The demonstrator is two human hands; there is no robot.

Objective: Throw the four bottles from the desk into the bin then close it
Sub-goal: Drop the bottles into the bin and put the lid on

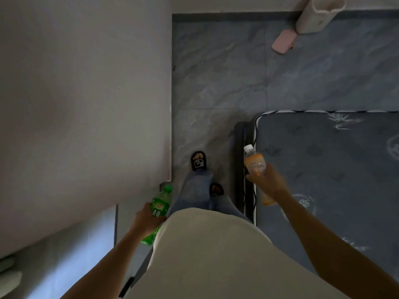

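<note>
Left hand point(145, 219): fingers wrapped round green bottle point(158, 209), cap pointing forward, beside hip. Right hand point(268, 182): fingers closed round orange bottle point(254, 161), white cap up, over mattress point(336, 160) edge. Feet in black slippers point(198, 161) on grey tiled floor point(216, 83). White bin point(317, 15) far ahead, top right, pink item point(284, 42) beside it.

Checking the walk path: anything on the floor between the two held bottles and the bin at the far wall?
Nothing visible blocks it. The grey tiled floor lies bare ahead up to the pale bin; the mattress stays to the right.
</note>
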